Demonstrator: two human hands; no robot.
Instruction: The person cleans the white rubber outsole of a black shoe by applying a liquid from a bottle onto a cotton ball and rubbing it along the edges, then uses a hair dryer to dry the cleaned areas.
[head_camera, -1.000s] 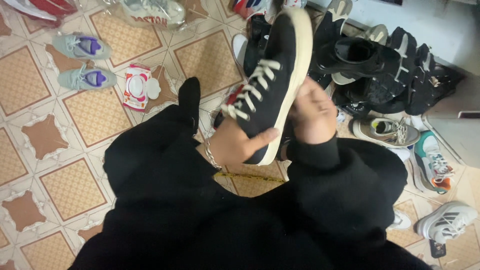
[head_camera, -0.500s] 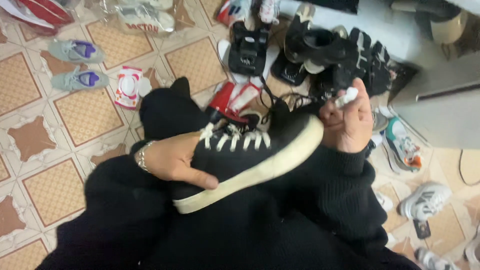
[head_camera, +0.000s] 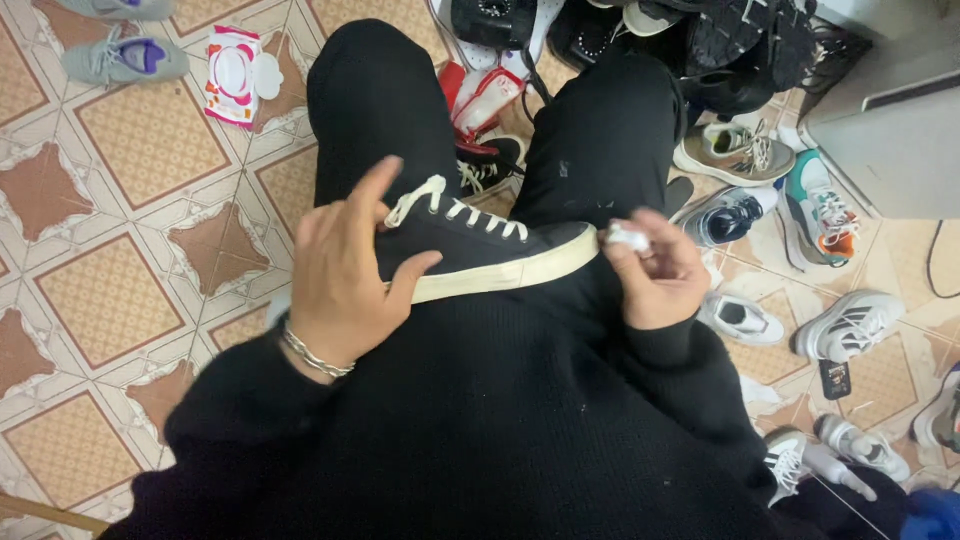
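A black high-top sneaker (head_camera: 480, 245) with white laces and a cream sole lies sideways across my lap, toe pointing right. My left hand (head_camera: 345, 270) grips its heel end, thumb over the sole edge, a silver bracelet on the wrist. My right hand (head_camera: 655, 270) is closed on a small white wad (head_camera: 628, 238) that it presses against the sneaker's toe cap. Both arms are in black sleeves, and my black-trousered legs stretch out ahead.
Several shoes crowd the patterned tile floor: a pile of black shoes (head_camera: 700, 40) ahead, white and coloured sneakers (head_camera: 820, 215) at right, grey-purple shoes (head_camera: 125, 58) at top left. A red-and-white packet (head_camera: 233, 75) lies on the tiles. A grey box (head_camera: 890, 130) stands at right.
The sneaker has come down from upright in front of me to lying across my lap. My right hand has shifted from the sole to the toe cap with the white wad.
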